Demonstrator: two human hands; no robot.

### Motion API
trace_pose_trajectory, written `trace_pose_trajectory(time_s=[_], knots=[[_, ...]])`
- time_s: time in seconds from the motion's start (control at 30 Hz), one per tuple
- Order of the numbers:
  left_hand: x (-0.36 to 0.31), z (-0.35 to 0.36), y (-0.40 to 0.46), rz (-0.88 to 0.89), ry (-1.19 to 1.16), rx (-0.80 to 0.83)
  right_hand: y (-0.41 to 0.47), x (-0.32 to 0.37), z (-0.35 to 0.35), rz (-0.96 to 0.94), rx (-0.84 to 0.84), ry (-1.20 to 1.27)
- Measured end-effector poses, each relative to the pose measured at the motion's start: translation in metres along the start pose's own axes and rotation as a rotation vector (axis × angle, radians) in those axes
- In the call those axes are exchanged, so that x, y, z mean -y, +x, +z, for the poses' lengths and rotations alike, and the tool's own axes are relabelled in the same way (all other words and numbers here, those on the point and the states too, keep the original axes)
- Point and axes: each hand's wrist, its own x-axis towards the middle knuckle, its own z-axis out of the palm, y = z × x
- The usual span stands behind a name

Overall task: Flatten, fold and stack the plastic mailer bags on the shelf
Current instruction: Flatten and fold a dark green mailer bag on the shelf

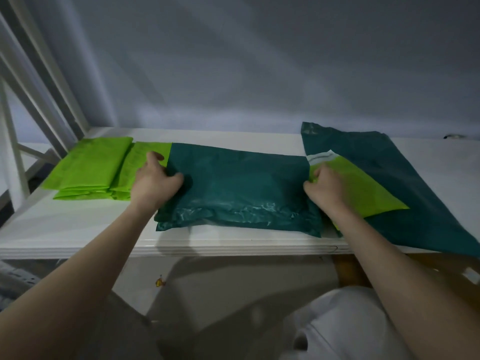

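A folded dark teal mailer bag (239, 188) is lying across the middle of the white shelf (78, 229), its crinkled near edge sitting close to the shelf's front lip. The left hand (153, 183) is gripping the bag's left edge, thumb curled onto the teal surface and fingers reaching over onto the lime-green folded bag (145, 157) that is lying partly beneath that edge. The right hand (328, 187) is holding the bag's right edge with fingers curled; exactly what the fingertips are pinching cannot be told, as they are meeting both the teal edge and a lime-green flap (363, 188) with a white adhesive strip. That flap is resting on a larger unfolded teal mailer bag (405, 183), which is spreading across the right side of the shelf and overhanging its front edge. At the far left, a stack of folded lime-green bags (88, 167) is sitting flat, just beside the partly covered one. A grey wall (233, 74) is standing behind the shelf.
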Motion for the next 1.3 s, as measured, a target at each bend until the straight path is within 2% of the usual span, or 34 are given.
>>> trace_pose_trajectory(time_s=[0.1,0.23,0.33,0.47,0.67,0.83,1.0,1.13,1.2,1.3], knots=[[-0.012,-0.005,0.018,-0.052,-0.102,-0.039,0.015,0.007,-0.003,-0.068,-0.131,-0.013],[-0.017,0.000,0.046,-0.079,-0.219,-0.053,0.046,0.010,0.001,0.040,-0.063,0.142],[-0.017,0.008,0.064,-0.094,-0.346,0.014,0.063,0.010,0.008,0.152,0.015,0.281],[-0.015,0.021,0.076,-0.083,-0.491,0.014,0.078,0.014,0.023,0.247,0.071,0.554],[-0.006,0.029,0.080,-0.068,-0.459,0.017,0.093,0.014,0.039,0.366,0.044,0.765],[-0.003,0.033,0.079,-0.032,-0.291,-0.030,0.095,0.014,0.045,0.384,0.078,0.731],[0.000,0.042,0.075,0.016,-0.138,-0.072,0.089,0.016,0.047,0.305,0.059,0.619],[0.002,0.035,0.078,0.061,-0.012,-0.173,0.084,0.016,0.046,0.114,-0.029,0.351],[-0.006,0.031,0.072,0.184,0.047,-0.217,0.078,0.022,0.043,-0.002,-0.098,0.178],[-0.030,0.029,0.050,0.376,0.015,-0.129,0.057,0.043,0.043,-0.203,-0.099,0.052]])
